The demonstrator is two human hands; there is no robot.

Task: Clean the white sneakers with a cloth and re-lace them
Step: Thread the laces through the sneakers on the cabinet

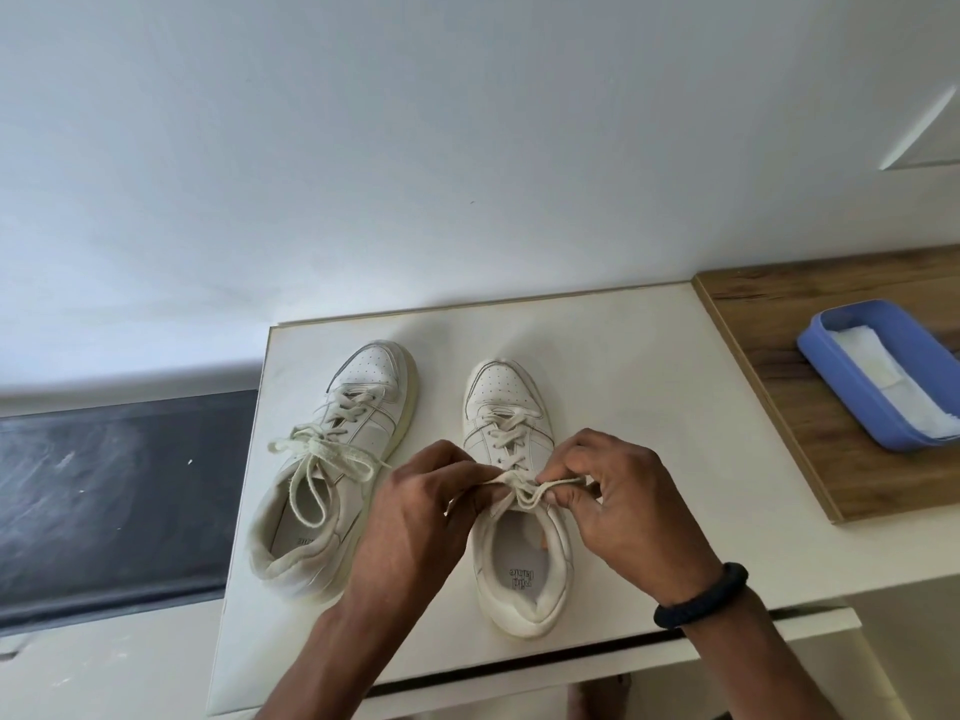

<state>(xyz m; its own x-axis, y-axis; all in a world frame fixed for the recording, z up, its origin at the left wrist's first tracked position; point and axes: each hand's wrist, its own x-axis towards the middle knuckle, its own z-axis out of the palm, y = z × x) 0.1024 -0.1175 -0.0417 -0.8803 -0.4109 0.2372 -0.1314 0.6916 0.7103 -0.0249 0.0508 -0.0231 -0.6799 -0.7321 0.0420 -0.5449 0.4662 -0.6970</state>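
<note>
Both hands, left hand and right hand, pinch the lace between them over the right sneaker; pull evenly, snug that knot.

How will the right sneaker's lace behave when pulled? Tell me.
Probably floppy: the lace bends in soft loops between the left hand and right hand. Likely light; its flat woven look suggests little slip in a pinch.
</note>
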